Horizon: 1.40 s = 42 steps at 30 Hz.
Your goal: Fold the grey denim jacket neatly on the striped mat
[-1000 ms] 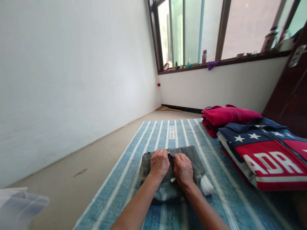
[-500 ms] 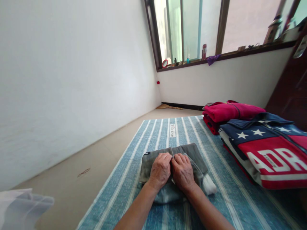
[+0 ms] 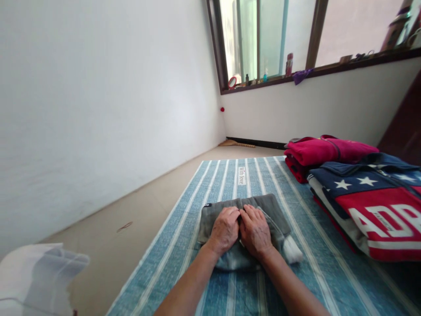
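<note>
A folded grey garment (image 3: 272, 211) lies on the blue striped cloth in front of me, with a small dark label at its far left corner and a white part showing at its right. I cannot make out what kind of garment it is. My left hand (image 3: 225, 229) rests on its middle, fingers curled down into the fabric. Close beside it, almost touching at the fingertips, my right hand (image 3: 255, 228) also has its fingers bent and closed on the cloth. The fingertips are partly hidden.
Folded jackets stand to the right: a red, navy and white one (image 3: 358, 202) and a red one (image 3: 332, 151) behind. The striped cloth (image 3: 184, 219) covers the surface. A white translucent item (image 3: 42, 276) is at lower left. Small items line the windowsill (image 3: 272, 81).
The view has shifted slightly, so the whole scene sits a little farther right. Both hands stay on the grey garment in nearly the same pose.
</note>
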Motion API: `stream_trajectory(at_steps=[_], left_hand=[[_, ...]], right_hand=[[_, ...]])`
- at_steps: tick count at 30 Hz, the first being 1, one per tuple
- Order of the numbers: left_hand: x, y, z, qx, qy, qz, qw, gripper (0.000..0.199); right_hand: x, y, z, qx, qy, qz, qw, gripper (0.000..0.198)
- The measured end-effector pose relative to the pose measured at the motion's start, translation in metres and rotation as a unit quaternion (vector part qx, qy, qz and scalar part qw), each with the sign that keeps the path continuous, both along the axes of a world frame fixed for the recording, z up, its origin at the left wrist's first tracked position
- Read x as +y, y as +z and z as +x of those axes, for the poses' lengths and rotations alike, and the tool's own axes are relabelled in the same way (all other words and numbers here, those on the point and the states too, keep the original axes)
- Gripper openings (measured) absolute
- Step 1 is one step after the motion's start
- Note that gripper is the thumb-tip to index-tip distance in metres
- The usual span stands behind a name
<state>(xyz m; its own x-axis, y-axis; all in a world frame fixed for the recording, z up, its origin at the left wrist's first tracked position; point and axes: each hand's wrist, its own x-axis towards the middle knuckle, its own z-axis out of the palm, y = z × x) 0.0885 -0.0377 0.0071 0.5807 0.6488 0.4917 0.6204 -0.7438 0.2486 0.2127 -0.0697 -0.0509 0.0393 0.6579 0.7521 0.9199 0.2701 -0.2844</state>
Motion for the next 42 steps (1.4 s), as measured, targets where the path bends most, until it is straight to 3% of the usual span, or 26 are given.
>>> stream_trajectory(at_steps=[5, 11, 17, 26, 30, 34, 42], left_hand=[[0.012, 0.010, -0.018, -0.052, 0.048, -0.026, 0.997, 0.040], [-0.018, -0.008, -0.040, 0.093, 0.080, -0.086, 0.989, 0.071], [-0.061, -0.002, -0.036, 0.138, 0.138, 0.031, 0.980, 0.066], [-0.070, -0.012, -0.046, 0.244, 0.127, -0.016, 0.961, 0.064], [-0.073, 0.008, -0.042, 0.291, 0.129, -0.069, 0.946, 0.068], [-0.072, 0.023, -0.026, 0.253, 0.106, -0.025, 0.961, 0.058], [-0.077, -0.016, -0.019, 0.234, 0.083, 0.044, 0.968, 0.047]], right_hand=[[-0.001, 0.001, 0.000, -0.008, -0.010, -0.019, 1.000, 0.027], [-0.001, 0.003, 0.001, 0.000, -0.008, -0.036, 0.999, 0.026], [-0.002, 0.004, 0.002, 0.005, -0.010, -0.055, 0.998, 0.024], [0.000, 0.005, 0.002, -0.004, -0.005, -0.051, 0.999, 0.023], [-0.001, 0.007, 0.002, -0.003, -0.006, -0.054, 0.998, 0.022], [-0.001, 0.010, 0.002, -0.006, -0.005, -0.069, 0.998, 0.021], [-0.001, 0.014, 0.001, -0.015, -0.010, -0.115, 0.993, 0.022]])
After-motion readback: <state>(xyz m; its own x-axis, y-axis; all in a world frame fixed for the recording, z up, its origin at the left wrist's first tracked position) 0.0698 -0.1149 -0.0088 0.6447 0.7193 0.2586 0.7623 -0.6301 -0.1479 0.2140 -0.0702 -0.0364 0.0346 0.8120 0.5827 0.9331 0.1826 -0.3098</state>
